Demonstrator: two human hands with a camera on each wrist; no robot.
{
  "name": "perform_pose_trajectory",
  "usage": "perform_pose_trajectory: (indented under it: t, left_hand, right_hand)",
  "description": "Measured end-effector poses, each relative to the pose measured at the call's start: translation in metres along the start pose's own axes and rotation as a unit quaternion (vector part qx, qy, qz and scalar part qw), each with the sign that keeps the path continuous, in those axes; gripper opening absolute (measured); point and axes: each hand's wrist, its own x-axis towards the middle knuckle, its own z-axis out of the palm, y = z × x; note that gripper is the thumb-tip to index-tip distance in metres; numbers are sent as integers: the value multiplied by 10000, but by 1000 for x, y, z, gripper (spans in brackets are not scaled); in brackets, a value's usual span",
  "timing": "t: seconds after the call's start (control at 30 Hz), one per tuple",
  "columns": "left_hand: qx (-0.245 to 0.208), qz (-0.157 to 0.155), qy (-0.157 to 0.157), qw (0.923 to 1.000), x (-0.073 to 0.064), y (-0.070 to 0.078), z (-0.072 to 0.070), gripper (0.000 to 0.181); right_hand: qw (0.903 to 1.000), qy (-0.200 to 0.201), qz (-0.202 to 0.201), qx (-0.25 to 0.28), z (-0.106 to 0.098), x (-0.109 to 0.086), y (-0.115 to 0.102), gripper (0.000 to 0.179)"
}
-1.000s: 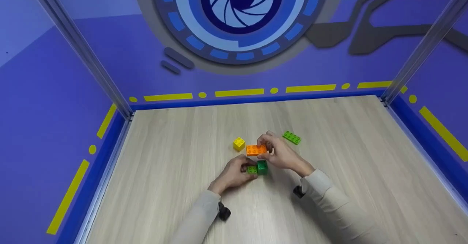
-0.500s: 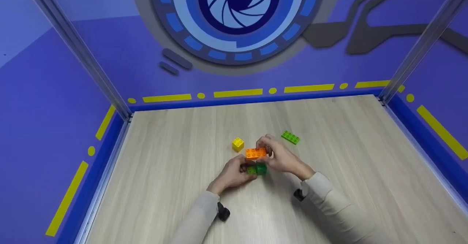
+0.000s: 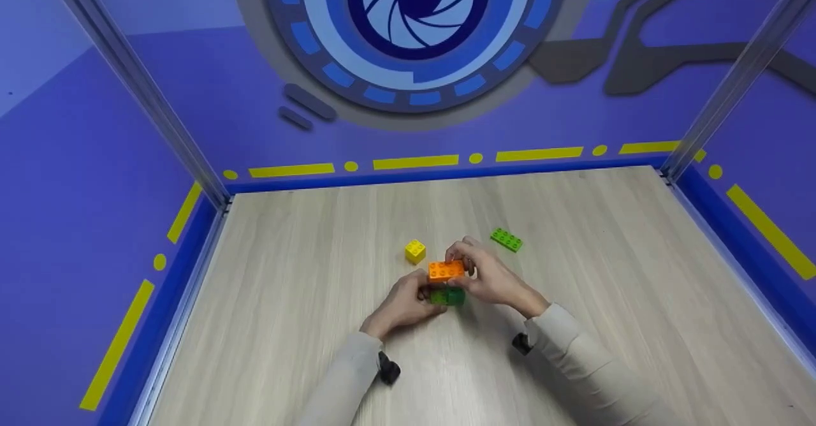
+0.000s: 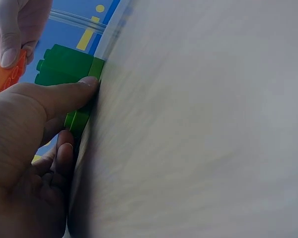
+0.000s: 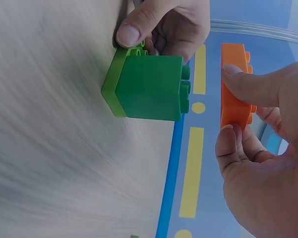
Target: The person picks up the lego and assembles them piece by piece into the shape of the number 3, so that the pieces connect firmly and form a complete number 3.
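Right hand's got an orange block pinched, left hand's gripping the lime block under a dark green cube.

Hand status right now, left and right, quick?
Left hand: closed, pinching the thin light green brick beneath the dark green block.
Right hand: closed, holding the orange building brick above the dark green block, not touching it.

Below the right hand, the dark green block barred the way. A light green brick lay beyond this hand, a yellow block beyond the left hand. Outward from both hands, the table offered free passage.
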Motion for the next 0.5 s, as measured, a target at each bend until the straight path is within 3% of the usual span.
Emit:
perform_pose_trajectory:
  t: [0.5]
  left_hand:
    - [16,-79,-35,10000,1,-1,0,44]
  right_hand:
    - [9997,-179,139,59,5,-5,2,30]
